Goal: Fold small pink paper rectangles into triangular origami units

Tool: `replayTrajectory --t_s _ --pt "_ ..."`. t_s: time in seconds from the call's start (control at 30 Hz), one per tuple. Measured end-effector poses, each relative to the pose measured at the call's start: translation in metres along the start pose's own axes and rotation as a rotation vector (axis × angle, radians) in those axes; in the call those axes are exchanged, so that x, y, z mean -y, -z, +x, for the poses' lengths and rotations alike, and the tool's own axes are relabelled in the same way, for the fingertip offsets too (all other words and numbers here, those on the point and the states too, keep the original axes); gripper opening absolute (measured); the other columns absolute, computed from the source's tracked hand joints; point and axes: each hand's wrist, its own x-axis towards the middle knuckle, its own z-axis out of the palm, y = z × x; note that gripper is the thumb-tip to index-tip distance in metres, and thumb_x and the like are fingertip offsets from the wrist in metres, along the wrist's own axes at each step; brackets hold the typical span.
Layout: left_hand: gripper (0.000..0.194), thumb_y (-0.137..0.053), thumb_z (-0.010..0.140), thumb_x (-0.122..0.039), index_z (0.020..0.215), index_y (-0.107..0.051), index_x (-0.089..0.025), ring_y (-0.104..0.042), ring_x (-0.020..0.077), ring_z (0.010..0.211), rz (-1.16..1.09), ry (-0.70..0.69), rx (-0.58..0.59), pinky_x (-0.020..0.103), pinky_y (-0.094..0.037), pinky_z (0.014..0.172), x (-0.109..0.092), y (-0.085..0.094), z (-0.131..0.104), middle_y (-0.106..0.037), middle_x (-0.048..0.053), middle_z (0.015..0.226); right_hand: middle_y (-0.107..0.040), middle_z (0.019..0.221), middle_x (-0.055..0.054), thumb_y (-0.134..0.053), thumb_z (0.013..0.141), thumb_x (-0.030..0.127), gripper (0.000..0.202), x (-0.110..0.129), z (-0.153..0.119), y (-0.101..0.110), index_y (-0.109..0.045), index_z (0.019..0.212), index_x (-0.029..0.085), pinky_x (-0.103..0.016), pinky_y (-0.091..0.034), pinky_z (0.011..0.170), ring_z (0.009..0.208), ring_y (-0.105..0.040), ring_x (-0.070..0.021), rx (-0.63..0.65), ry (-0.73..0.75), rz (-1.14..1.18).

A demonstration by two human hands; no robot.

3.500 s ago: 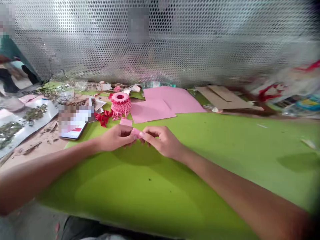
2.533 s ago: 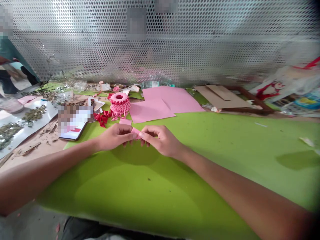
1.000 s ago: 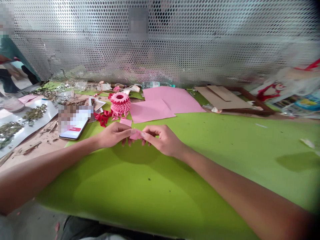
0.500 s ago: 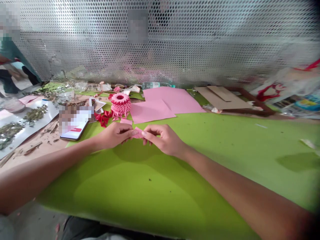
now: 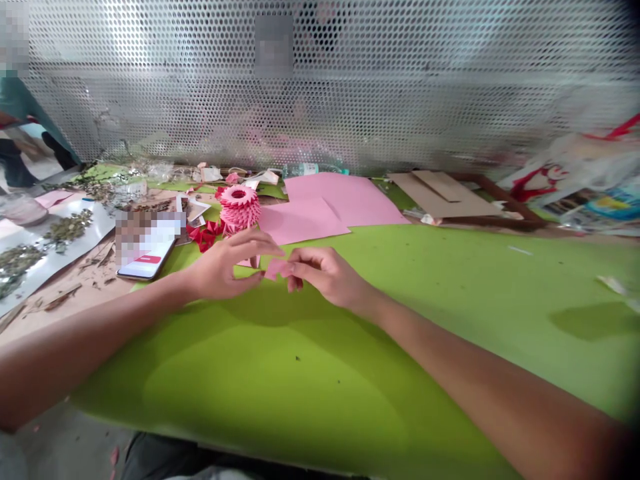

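Note:
A small folded piece of pink paper [image 5: 276, 269] is pinched between the thumb and fingers of my right hand [image 5: 323, 273], above the green tabletop [image 5: 310, 373]. Just left of it, my left hand [image 5: 227, 263] is open, its thumb and fingers apart around the paper's left side; whether a fingertip touches it I cannot tell. Behind my left hand, a small pink paper piece [image 5: 249, 261] lies partly hidden. A ring-shaped stack of folded pink paper [image 5: 240, 208] stands beyond, with red folded pieces [image 5: 204, 235] beside it.
Large pink sheets [image 5: 310, 223] lie behind my hands. A phone [image 5: 150, 257] rests at the left, near dried plant bits on white paper [image 5: 95, 243]. A plastic bottle [image 5: 305, 169] and brown cardboard [image 5: 445, 197] lie along the perforated metal panel [image 5: 400, 100]. Someone stands at far left.
My left hand has let go of the folded pink paper, its fingers spreading and lifting. My right hand keeps its pinch in nearly the same place.

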Motion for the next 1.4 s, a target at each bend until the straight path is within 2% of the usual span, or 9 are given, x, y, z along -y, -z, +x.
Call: replayTrajectory --t_s 0.1,0.27,0.4,0.63,0.77,0.97,1.13,1.27,1.4 --pt "0.016 -0.064 0.091 -0.024 0.101 -0.075 -0.020 -0.069 0.0181 0.095 0.023 -0.036 -0.004 0.029 -0.053 0.088 -0.002 -0.001 0.000 -0.074 0.008 0.102 -0.068 0.071 -0.003 -0.059 0.093 0.040 0.028 -0.001 0.000 0.001 -0.066 0.080 0.016 -0.028 -0.047 0.060 0.062 -0.061 -0.0137 0.054 -0.019 -0.007" --pt "0.020 -0.065 0.092 -0.034 0.092 -0.074 -0.016 -0.067 0.0135 0.071 0.053 0.126 -0.185 0.021 -0.051 0.064 -0.010 -0.001 0.000 -0.075 0.006 0.084 -0.067 0.076 -0.003 -0.059 0.094 0.044 0.030 0.000 0.000 -0.001 -0.066 0.089 0.016 -0.027 -0.048 0.059 0.063 -0.060 -0.0132 0.014 0.011 0.010" --pt "0.032 -0.051 0.099 -0.039 0.094 -0.067 -0.012 -0.061 0.0107 0.059 0.043 0.278 -0.058 0.019 -0.042 0.051 -0.010 -0.002 0.002 -0.070 0.005 0.078 -0.067 0.075 -0.003 -0.056 0.096 0.039 0.026 0.001 -0.001 -0.004 -0.066 0.089 0.016 -0.026 -0.046 0.055 0.060 -0.058 -0.0127 -0.005 0.043 -0.028" --pt "0.038 -0.045 0.101 -0.030 0.070 -0.060 -0.013 -0.051 0.0078 0.050 0.096 0.087 0.026 0.018 -0.035 0.048 -0.008 -0.002 0.003 -0.061 0.001 0.061 -0.067 0.069 -0.003 -0.056 0.093 0.033 0.024 -0.001 0.000 -0.007 -0.065 0.080 0.016 -0.026 -0.041 0.053 0.057 -0.056 -0.0126 -0.082 0.079 -0.165" --pt "0.028 -0.057 0.095 -0.031 0.074 -0.063 -0.013 -0.052 0.0077 0.049 0.131 0.093 0.003 0.018 -0.034 0.048 -0.008 -0.004 0.001 -0.064 0.000 0.062 -0.061 0.061 0.000 -0.057 0.092 0.030 0.025 -0.002 -0.001 -0.010 -0.063 0.071 0.016 -0.025 -0.034 0.049 0.049 -0.048 -0.0099 -0.192 0.160 -0.293" --pt "0.037 -0.047 0.100 -0.028 0.069 -0.062 -0.013 -0.051 0.0069 0.046 0.111 0.105 -0.010 0.017 -0.034 0.046 -0.009 -0.002 0.001 -0.061 0.000 0.056 -0.063 0.066 -0.001 -0.056 0.091 0.028 0.018 -0.001 -0.002 -0.013 -0.058 0.076 0.018 -0.025 -0.038 0.053 0.054 -0.052 -0.0111 -0.237 0.173 -0.277" --pt "0.039 -0.046 0.100 -0.027 0.067 -0.062 -0.013 -0.051 0.0067 0.046 0.044 0.049 0.015 0.017 -0.034 0.046 -0.012 -0.001 0.002 -0.061 0.000 0.056 -0.069 0.081 -0.003 -0.049 0.096 0.037 0.020 -0.001 0.001 -0.010 -0.058 0.098 0.019 -0.026 -0.047 0.057 0.064 -0.061 -0.0138 -0.093 0.037 0.039" --pt "0.040 -0.049 0.099 -0.027 0.065 -0.063 -0.012 -0.048 0.0061 0.044 0.013 0.043 0.018 0.018 -0.031 0.044 -0.012 -0.002 0.001 -0.060 0.000 0.053 -0.068 0.078 -0.002 -0.052 0.096 0.037 0.024 0.000 0.002 -0.007 -0.064 0.093 0.017 -0.026 -0.049 0.062 0.064 -0.062 -0.0118 0.131 -0.011 0.177" --pt "0.043 -0.050 0.099 -0.029 0.062 -0.063 -0.012 -0.047 0.0061 0.044 0.000 0.083 -0.027 0.018 -0.032 0.044 -0.013 -0.004 0.002 -0.059 0.000 0.052 -0.068 0.076 -0.002 -0.060 0.093 0.039 0.025 -0.001 0.001 -0.007 -0.067 0.093 0.016 -0.027 -0.050 0.062 0.065 -0.061 -0.0124 0.106 -0.002 0.149"
